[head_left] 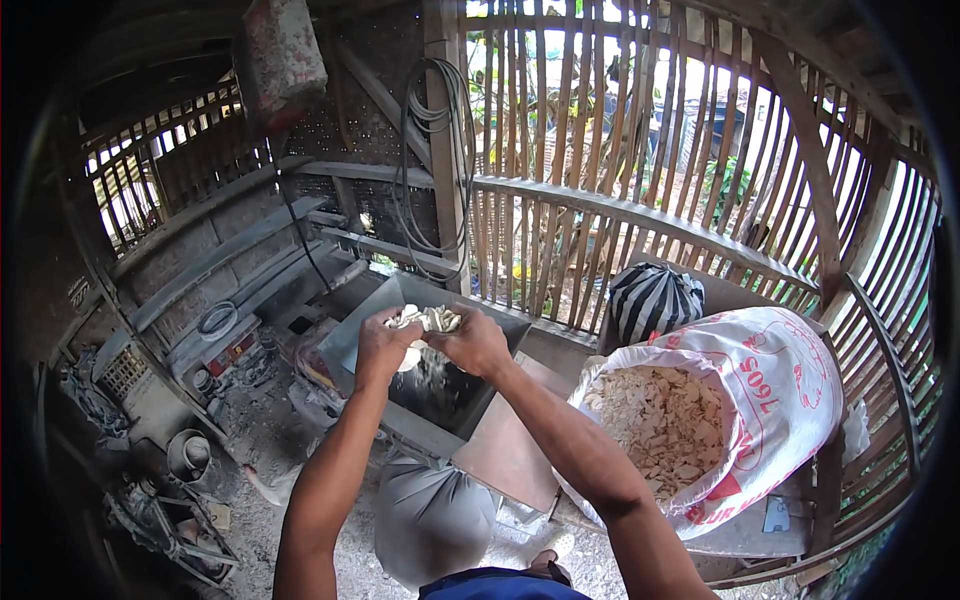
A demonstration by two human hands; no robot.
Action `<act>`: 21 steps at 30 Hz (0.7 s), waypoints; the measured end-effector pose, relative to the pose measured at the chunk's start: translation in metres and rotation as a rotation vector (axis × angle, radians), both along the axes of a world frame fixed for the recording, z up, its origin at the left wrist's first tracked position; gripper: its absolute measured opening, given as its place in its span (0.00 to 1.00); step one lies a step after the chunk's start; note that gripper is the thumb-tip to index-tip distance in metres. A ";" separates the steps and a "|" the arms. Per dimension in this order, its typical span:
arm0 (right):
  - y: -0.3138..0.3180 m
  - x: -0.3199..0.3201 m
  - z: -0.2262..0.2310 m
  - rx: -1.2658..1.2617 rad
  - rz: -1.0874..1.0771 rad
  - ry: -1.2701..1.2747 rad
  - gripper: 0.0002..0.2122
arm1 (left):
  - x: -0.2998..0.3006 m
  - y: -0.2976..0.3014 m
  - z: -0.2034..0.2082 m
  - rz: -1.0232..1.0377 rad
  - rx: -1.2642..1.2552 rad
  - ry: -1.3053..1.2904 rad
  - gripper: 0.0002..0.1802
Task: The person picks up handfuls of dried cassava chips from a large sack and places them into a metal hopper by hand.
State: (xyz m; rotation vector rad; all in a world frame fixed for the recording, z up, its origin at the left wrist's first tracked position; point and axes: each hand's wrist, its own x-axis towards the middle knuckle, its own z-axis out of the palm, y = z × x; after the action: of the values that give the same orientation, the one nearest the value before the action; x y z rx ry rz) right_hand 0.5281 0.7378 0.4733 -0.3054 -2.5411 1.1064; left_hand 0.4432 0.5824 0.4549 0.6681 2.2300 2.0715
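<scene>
Over a grey metal hopper (405, 425), my left hand (378, 348) and my right hand (474, 343) are close together, fingers curled around a double handful of pale dried chips (430, 319). A few white pieces hang below the hands, and bits blur downward into the dark opening. On the right, a large white sack (785, 375) with red print gapes open. Broken, cream-coloured chips (655, 425) fill its mouth. Its rim lies near my right forearm.
A tied, stuffed grey cloth bag (435, 525) sits under the hopper. Behind the sack stands a black-and-white striped bag (655, 300). A slatted wall (570, 190) with coiled hose (437, 110) rises beyond. Left are a bucket (192, 462) and a metal frame (185, 535).
</scene>
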 end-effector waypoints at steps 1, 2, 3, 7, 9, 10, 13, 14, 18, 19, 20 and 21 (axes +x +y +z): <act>0.000 0.002 0.003 -0.003 -0.001 -0.003 0.27 | 0.004 0.000 0.005 0.032 -0.069 0.037 0.18; 0.000 0.003 0.005 0.050 0.022 -0.014 0.27 | 0.006 0.000 0.009 0.065 -0.138 0.074 0.18; 0.000 0.004 0.007 0.103 0.044 -0.025 0.27 | 0.008 0.000 0.010 0.064 -0.141 0.070 0.18; -0.006 0.007 0.010 0.115 0.078 -0.006 0.25 | 0.011 -0.004 0.008 0.122 -0.128 0.101 0.17; -0.003 0.001 -0.001 0.099 0.109 0.076 0.23 | 0.013 -0.003 0.009 0.119 -0.122 0.110 0.17; -0.001 -0.002 -0.005 0.098 0.104 0.076 0.23 | 0.016 -0.002 0.011 0.126 -0.127 0.101 0.16; 0.001 -0.007 -0.012 0.112 0.125 0.138 0.22 | 0.019 -0.002 0.014 0.129 -0.137 0.091 0.14; 0.000 -0.006 -0.010 0.105 0.141 0.119 0.22 | 0.019 -0.003 0.014 0.130 -0.142 0.091 0.13; -0.002 -0.003 -0.011 0.140 0.086 0.172 0.17 | 0.019 -0.001 0.012 0.097 -0.150 0.126 0.11; -0.007 -0.002 -0.009 0.184 0.084 0.145 0.17 | 0.014 -0.006 0.007 0.102 -0.153 0.171 0.11; -0.004 0.002 -0.009 0.221 0.068 0.144 0.18 | 0.011 -0.002 0.004 0.081 -0.165 0.200 0.12; -0.003 0.004 -0.010 0.258 0.049 0.141 0.18 | 0.008 -0.001 0.000 0.120 -0.237 0.250 0.12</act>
State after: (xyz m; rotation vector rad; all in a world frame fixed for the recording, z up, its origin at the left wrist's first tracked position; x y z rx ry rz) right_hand 0.5317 0.7345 0.4637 -0.0950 -2.5379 0.7742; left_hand 0.4516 0.5818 0.4554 0.8315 2.6578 1.8144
